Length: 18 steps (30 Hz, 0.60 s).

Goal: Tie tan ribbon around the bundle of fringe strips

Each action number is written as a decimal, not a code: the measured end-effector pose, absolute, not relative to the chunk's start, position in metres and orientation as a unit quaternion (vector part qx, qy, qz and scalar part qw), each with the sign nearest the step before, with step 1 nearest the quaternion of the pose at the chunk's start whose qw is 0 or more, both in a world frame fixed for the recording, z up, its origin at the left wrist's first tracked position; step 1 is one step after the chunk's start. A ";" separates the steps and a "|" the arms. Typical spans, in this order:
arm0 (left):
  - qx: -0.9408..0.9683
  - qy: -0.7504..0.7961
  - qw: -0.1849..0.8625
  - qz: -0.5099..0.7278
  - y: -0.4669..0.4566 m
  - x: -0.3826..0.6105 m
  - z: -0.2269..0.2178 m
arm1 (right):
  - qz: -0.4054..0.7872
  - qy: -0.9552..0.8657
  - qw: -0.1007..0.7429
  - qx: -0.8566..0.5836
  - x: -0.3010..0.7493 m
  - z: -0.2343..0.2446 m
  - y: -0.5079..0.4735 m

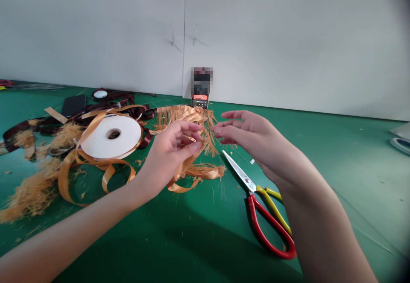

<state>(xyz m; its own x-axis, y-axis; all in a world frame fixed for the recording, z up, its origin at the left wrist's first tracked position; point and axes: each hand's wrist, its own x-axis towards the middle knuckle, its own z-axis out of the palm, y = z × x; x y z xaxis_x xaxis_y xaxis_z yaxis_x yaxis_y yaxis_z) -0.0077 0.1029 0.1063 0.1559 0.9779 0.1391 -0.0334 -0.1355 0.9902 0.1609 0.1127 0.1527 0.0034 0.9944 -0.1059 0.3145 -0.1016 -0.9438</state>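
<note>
My left hand [174, 144] is closed in a pinch on a strip of orange satin ribbon [184, 167], which hangs below the fingers and curls toward the table. Just to its right is my right hand [245, 129], thumb and forefinger tips together near the ribbon's end, other fingers loosely stretched. Whether a thread lies between those tips is too fine to see. Frayed orange ribbon [179, 114] with long loose threads spreads behind the hands. A fringed ribbon piece [206, 171] rests on the table below them. Scissors [253, 191] with one red and one yellow handle lie partly under my right forearm.
A white ribbon spool [99, 140] with loose orange loops lies at left, beside heaps of frayed threads [38, 189]. Dark brown ribbon [16, 131] and a dark flat object [73, 105] are behind it. A phone [201, 88] leans on the white wall [272, 39] behind the green table [144, 240].
</note>
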 end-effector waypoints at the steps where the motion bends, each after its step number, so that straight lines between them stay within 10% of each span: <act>1: 0.565 0.416 0.508 0.499 0.103 -0.007 0.106 | 0.458 -0.557 0.366 -0.587 0.161 0.153 0.112; 18: 0.517 0.403 0.543 0.526 0.098 -0.002 0.105 | 0.523 -0.559 0.302 -0.568 0.156 0.154 0.111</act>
